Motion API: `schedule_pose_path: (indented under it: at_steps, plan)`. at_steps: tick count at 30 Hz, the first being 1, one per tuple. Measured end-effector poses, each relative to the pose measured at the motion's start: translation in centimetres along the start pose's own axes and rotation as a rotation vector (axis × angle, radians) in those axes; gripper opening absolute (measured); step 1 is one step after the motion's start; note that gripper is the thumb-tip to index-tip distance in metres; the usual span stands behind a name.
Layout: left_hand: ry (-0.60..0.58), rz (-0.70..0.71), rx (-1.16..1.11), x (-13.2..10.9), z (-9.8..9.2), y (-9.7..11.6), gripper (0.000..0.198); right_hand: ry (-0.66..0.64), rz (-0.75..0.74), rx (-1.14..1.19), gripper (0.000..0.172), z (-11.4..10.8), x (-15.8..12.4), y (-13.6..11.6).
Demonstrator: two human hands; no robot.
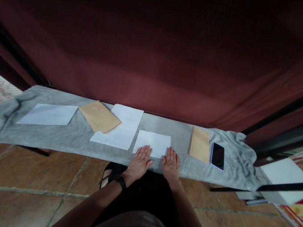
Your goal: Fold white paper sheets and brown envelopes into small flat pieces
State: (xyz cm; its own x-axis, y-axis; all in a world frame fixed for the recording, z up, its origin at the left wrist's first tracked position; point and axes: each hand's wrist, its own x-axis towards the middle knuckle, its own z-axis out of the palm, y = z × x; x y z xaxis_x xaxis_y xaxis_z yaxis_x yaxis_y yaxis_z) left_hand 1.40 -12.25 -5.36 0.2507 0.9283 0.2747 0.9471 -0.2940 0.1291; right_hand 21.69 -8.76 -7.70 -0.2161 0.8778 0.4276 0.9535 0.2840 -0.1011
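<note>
A white sheet of paper [153, 141], wider than it is deep, lies flat in front of me on the grey cloth. My left hand [140, 161] rests palm down, its fingertips over the sheet's near left part. At the near right corner lies my right hand [171, 164], also palm down with its fingers stretched out. Neither hand grips anything. To the left, a brown envelope [98, 116] lies tilted across larger white paper [126, 132]. More brown envelopes [200, 144], apparently stacked, lie to the right of my right hand.
The grey cloth [51, 138] covers a long narrow table against a dark red panel [152, 72]. Another white sheet [47, 114] lies far left. A phone [218, 156] sits near the right end. Beyond that end are boards [286, 173] and a black bar [291, 186].
</note>
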Motion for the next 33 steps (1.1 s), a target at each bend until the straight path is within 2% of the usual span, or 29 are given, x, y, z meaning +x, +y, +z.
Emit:
schedule_pose_path:
  at_steps: [5,7,9,12,16,19,23,28,33]
  plan:
    - [-0.054,-0.003,-0.037,-0.4,-0.6,-0.1,0.06,-0.034,0.057,0.047,0.054,-0.6,0.3,-1.0]
    - [-0.075,-0.032,-0.06,0.1,-0.8,-0.3,0.058,-0.09,0.015,0.094,0.054,-0.9,0.8,-2.1]
    - [-0.097,-0.056,-0.086,1.3,-0.9,-0.3,0.057,-0.178,-0.043,0.153,0.053,-0.9,1.5,-3.3]
    - [-0.124,-0.074,-0.096,4.0,-0.5,-0.1,0.056,-0.295,-0.028,0.211,0.052,-0.7,3.2,-4.6]
    - [-0.159,-0.1,-0.062,7.5,0.6,-0.9,0.056,-0.353,-0.037,0.229,0.052,0.2,6.1,-4.8]
    - [-0.132,-0.116,-0.039,8.9,1.5,-2.2,0.056,-0.339,-0.025,0.192,0.051,1.2,7.9,-4.5]
    - [-0.077,-0.132,-0.02,9.5,2.5,-3.6,0.058,-0.285,0.01,0.151,0.052,2.6,9.1,-4.2]
    - [-0.051,-0.142,-0.007,9.5,2.9,-4.0,0.06,-0.174,0.093,0.145,0.057,3.7,8.8,-3.5]
    - [-0.104,-0.154,0.013,9.6,2.3,-3.8,0.059,-0.062,0.092,0.144,0.06,3.6,7.9,-2.2]
